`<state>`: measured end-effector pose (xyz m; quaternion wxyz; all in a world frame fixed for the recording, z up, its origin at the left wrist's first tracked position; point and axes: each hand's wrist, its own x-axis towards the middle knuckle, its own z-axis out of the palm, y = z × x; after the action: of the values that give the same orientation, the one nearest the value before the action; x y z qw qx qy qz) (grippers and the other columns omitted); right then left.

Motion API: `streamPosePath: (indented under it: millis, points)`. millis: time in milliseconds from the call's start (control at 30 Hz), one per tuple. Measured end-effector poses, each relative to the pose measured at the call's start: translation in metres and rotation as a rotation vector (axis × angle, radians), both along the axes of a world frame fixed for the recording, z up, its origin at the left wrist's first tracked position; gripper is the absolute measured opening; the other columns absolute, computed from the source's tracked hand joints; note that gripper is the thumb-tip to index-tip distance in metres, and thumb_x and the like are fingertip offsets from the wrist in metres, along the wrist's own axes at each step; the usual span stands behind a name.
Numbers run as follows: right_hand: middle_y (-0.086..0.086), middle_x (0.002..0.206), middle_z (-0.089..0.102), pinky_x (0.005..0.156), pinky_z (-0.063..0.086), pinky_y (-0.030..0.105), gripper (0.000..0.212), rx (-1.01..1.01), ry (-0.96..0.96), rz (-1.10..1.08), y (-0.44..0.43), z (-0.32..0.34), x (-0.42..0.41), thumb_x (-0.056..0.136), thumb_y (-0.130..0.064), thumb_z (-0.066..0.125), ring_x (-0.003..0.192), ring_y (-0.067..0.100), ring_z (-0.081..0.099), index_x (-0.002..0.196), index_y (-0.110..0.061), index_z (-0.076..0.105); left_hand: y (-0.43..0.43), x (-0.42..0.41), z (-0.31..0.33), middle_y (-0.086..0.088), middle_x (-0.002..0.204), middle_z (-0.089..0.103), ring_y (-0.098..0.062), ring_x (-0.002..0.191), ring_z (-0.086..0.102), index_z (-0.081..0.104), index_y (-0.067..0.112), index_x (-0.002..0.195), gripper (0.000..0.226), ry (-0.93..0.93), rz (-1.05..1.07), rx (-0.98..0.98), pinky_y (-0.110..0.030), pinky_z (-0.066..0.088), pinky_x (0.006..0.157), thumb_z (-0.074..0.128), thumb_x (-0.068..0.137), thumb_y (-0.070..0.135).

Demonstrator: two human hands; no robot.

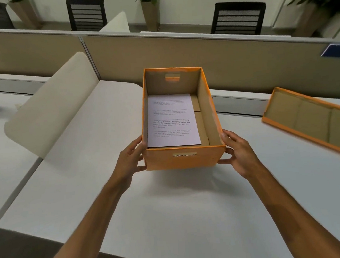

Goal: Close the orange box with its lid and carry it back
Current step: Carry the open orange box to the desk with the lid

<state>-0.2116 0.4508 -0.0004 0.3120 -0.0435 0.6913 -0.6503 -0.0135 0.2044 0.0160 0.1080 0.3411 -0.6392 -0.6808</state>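
Note:
An orange box (185,160) with no lid on it stands on the white desk (171,206) in the middle of the view. A printed sheet of paper (171,120) lies flat inside it. My left hand (130,161) presses against the box's near left corner and my right hand (239,154) against its near right corner, so both hands grip the box. The orange lid (310,117) lies upside down on the desk to the right, apart from the box, its brown inside facing up.
A cream rounded divider (49,109) rises at the left of the desk. A tan partition wall (220,59) runs behind the box. Black office chairs (237,18) and potted plants (149,8) stand beyond it.

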Motion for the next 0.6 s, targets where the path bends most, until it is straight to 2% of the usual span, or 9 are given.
streamPosePath:
  millis: [200,367,433,600]
  points:
    - [-0.003,0.123,0.068,0.085,0.054,0.064,0.040,-0.029,-0.018,-0.068,0.053,0.004,0.023,0.098,-0.038,0.057,0.111,0.030,0.064,0.136,-0.027,0.059,0.042,0.011,0.003,0.018,0.123,0.065,-0.019,0.111,0.063,0.054,0.044,0.136,0.048,0.000,-0.065,0.010,-0.038,0.058,0.076,0.056,0.090,0.055]
    - [0.000,0.122,0.070,0.075,0.055,0.053,0.039,-0.056,-0.018,-0.115,0.086,0.008,0.052,0.097,-0.037,0.057,0.110,0.029,0.065,0.134,-0.026,0.060,0.068,0.026,0.002,0.025,0.110,0.071,-0.012,0.105,0.067,0.060,0.053,0.123,0.030,-0.002,-0.114,0.015,-0.035,0.059,0.073,0.055,0.094,0.048]
    - [0.000,0.120,0.071,0.075,0.055,0.052,0.038,-0.058,-0.017,-0.130,0.096,0.009,0.066,0.097,-0.036,0.058,0.108,0.028,0.065,0.133,-0.026,0.061,0.076,0.035,0.000,0.028,0.107,0.071,-0.011,0.105,0.067,0.060,0.056,0.118,0.026,-0.007,-0.135,0.019,-0.033,0.058,0.071,0.053,0.095,0.047]
    - [-0.001,0.118,0.072,0.080,0.056,0.057,0.038,-0.053,-0.025,-0.177,0.123,0.003,0.106,0.095,-0.038,0.060,0.107,0.027,0.066,0.132,-0.028,0.063,0.093,0.062,-0.007,0.024,0.119,0.065,-0.017,0.111,0.063,0.059,0.055,0.118,0.025,-0.012,-0.172,0.034,-0.033,0.058,0.070,0.052,0.095,0.047]
